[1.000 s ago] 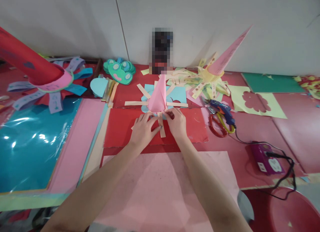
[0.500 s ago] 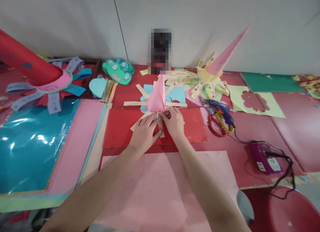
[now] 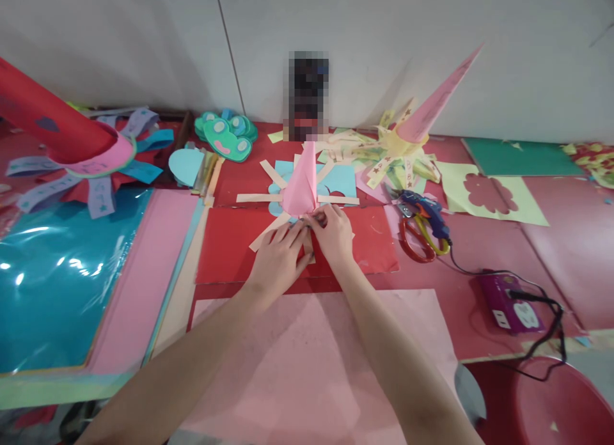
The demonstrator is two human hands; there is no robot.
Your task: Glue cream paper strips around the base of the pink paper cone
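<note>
A pink paper cone point(image 3: 299, 186) stands upright with pale paper strips point(image 3: 259, 198) fanning out from its base. My left hand point(image 3: 277, 261) lies at the front of the cone, fingers stretched out and pressing down over the front strip point(image 3: 307, 245). Close beside it, my right hand point(image 3: 334, 237) has its thumb and fingers pinched together on the strip where it meets the cone's base. Fingertips of both hands nearly touch there and hide the joint. Beneath lie a red folder-like sheet point(image 3: 374, 240) and light blue paper point(image 3: 348, 181).
Scissors point(image 3: 417, 240) and a blue glue gun point(image 3: 429, 211) lie to the right, wired to a purple power box point(image 3: 511, 304). A red paper hat point(image 3: 77, 132) stands left, a pink-and-yellow one point(image 3: 422, 125) back right. Pink paper point(image 3: 307, 362) covers the front.
My left hand has slid slightly toward my right hand, covering more of the front strip. My right hand stays pinched in nearly the same place.
</note>
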